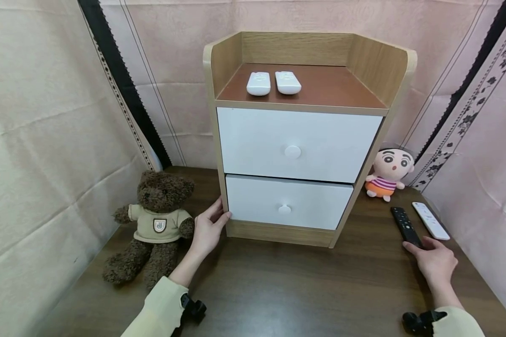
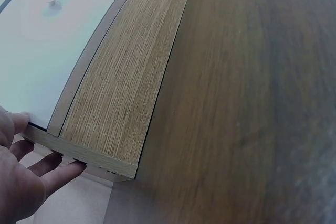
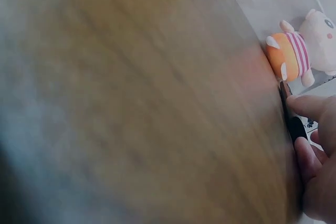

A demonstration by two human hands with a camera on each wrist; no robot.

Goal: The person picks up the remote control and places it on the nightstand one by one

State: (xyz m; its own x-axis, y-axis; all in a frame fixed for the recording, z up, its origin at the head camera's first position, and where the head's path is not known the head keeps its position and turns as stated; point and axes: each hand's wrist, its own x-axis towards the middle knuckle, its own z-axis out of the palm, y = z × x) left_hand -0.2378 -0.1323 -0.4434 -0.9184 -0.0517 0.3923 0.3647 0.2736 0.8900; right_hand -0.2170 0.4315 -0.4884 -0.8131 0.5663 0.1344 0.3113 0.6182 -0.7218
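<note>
A small wooden cabinet (image 1: 278, 236) with two white drawers, an upper drawer (image 1: 261, 138) and a lower drawer (image 1: 253, 196), stands upright on the table. My left hand (image 1: 208, 229) grips its lower left side edge, the thumb on the front and the fingers (image 2: 63, 174) along the side panel. On the right, my right hand (image 1: 436, 260) holds the near end of a black remote control (image 1: 405, 224) between thumb and fingers. The remote lies along the tabletop, pointing away from me. Beside it lies a white remote control (image 1: 431, 221).
Two white remote controls (image 1: 258, 84) sit side by side on the cabinet's brown top. A brown teddy bear (image 1: 158, 229) in a shirt sits left of the cabinet. A doll (image 1: 388, 173) in striped top and orange shorts sits to its right. Pale cloth (image 1: 59, 117) hangs around the table.
</note>
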